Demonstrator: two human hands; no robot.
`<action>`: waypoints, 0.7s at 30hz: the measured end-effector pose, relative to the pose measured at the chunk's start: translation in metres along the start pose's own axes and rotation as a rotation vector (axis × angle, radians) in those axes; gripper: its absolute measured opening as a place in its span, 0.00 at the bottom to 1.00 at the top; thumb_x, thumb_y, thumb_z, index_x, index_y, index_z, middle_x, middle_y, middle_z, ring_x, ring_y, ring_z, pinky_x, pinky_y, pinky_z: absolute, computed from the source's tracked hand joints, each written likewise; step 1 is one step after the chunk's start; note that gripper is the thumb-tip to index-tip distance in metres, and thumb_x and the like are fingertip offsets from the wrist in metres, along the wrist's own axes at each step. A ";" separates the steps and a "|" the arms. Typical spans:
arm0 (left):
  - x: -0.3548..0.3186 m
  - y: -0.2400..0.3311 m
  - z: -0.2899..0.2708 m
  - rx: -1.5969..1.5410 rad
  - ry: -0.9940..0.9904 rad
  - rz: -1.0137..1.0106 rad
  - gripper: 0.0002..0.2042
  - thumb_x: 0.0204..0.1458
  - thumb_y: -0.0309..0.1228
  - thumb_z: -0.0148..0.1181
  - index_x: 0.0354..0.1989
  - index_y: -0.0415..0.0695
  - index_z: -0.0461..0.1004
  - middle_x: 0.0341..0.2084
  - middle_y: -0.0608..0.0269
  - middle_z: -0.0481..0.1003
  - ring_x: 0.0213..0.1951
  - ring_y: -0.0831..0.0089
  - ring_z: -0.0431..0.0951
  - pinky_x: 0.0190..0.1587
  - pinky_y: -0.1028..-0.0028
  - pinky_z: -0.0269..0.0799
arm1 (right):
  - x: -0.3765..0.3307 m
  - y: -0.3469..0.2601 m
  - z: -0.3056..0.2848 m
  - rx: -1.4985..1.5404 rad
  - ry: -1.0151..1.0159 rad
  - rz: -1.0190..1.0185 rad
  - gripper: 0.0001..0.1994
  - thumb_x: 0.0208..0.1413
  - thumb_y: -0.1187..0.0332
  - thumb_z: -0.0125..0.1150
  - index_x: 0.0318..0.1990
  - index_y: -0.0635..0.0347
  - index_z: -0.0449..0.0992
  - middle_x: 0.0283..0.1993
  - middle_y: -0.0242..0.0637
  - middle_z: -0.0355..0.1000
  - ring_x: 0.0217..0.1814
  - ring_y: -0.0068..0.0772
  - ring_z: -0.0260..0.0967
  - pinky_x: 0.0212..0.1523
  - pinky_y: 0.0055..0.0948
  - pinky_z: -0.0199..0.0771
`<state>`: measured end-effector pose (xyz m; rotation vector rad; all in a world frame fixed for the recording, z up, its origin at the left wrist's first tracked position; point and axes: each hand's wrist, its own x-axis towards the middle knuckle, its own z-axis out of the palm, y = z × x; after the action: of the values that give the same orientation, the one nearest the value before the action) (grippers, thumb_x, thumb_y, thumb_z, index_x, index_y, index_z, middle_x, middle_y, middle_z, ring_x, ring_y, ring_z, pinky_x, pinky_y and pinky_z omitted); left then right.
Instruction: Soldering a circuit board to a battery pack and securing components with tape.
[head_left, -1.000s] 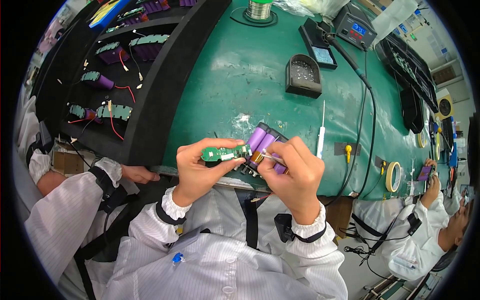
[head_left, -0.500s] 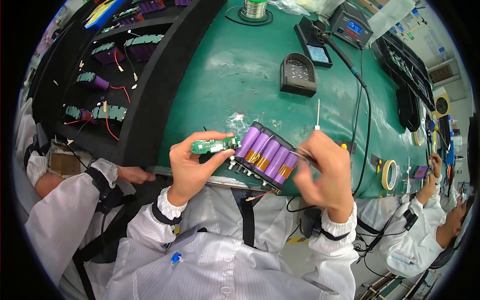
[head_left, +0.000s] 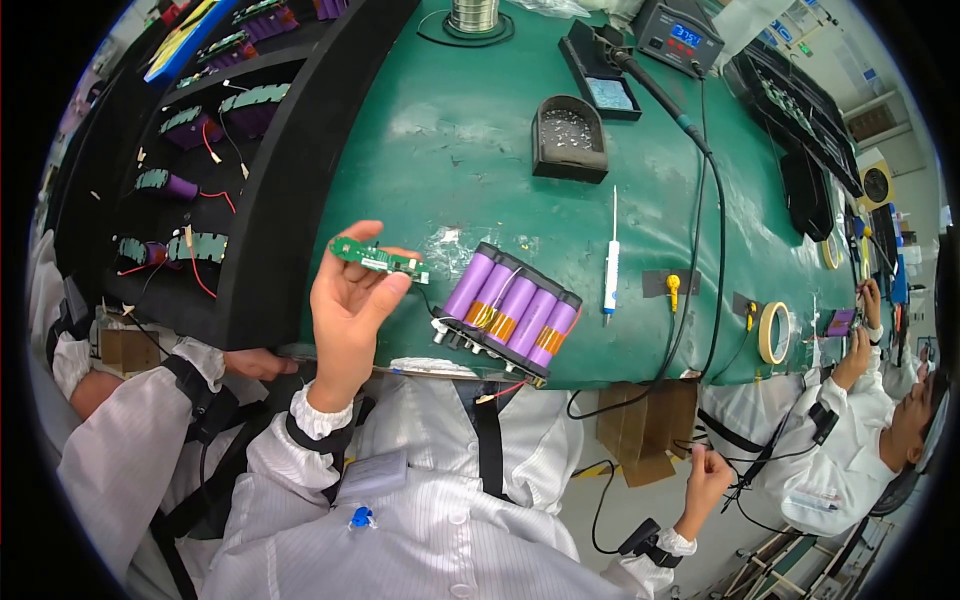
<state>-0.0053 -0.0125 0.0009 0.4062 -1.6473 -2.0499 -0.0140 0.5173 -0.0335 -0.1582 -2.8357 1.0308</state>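
Note:
My left hand (head_left: 345,318) pinches a narrow green circuit board (head_left: 380,260) between thumb and fingers, raised above the table edge. Just right of it lies a battery pack (head_left: 517,308) of several purple cells with amber tape strips, a black frame and a short red lead at its near end. My right hand (head_left: 706,486) is off the table at the lower right, beside a cardboard box (head_left: 655,425). Its fingers are drawn together, and whatever they may hold is too small to make out. A white-handled screwdriver (head_left: 611,275) with a thin shaft lies right of the pack.
A black rack (head_left: 265,200) with more purple packs borders the left. Farther back are a solder spool (head_left: 473,18), a black tray (head_left: 570,140), a soldering iron (head_left: 655,90) and its station (head_left: 678,38). A tape roll (head_left: 774,333) stands right. Co-workers' hands show at both sides.
My right hand has left the battery pack and moved down and right, past the table edge, uncovering the screwdriver. My left hand has lifted the circuit board slightly away from the pack.

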 end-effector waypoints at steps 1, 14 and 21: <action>0.001 0.002 0.000 0.003 -0.001 0.005 0.26 0.60 0.20 0.62 0.65 0.35 0.61 0.47 0.50 0.78 0.52 0.69 0.78 0.59 0.70 0.70 | -0.001 -0.002 0.000 -0.078 -0.056 0.066 0.07 0.60 0.72 0.67 0.42 0.67 0.82 0.19 0.17 0.55 0.23 0.12 0.45 0.23 0.25 0.42; -0.002 0.026 -0.012 0.007 -0.101 -0.163 0.29 0.59 0.19 0.49 0.71 0.36 0.53 0.41 0.57 0.75 0.45 0.74 0.73 0.54 0.73 0.69 | 0.064 -0.256 0.081 0.290 -0.361 -0.525 0.23 0.52 0.84 0.62 0.57 0.60 0.79 0.35 0.35 0.72 0.32 0.24 0.67 0.33 0.22 0.69; 0.004 0.032 -0.003 -0.109 -0.101 -0.186 0.53 0.47 0.12 0.67 0.77 0.41 0.34 0.50 0.51 0.72 0.49 0.71 0.75 0.53 0.69 0.75 | 0.127 -0.282 0.153 0.182 -0.300 -0.749 0.23 0.52 0.82 0.63 0.57 0.62 0.77 0.44 0.44 0.76 0.37 0.42 0.74 0.39 0.35 0.74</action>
<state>-0.0016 -0.0226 0.0318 0.4381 -1.5976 -2.3202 -0.1781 0.2236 0.0417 1.0616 -2.6107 1.1603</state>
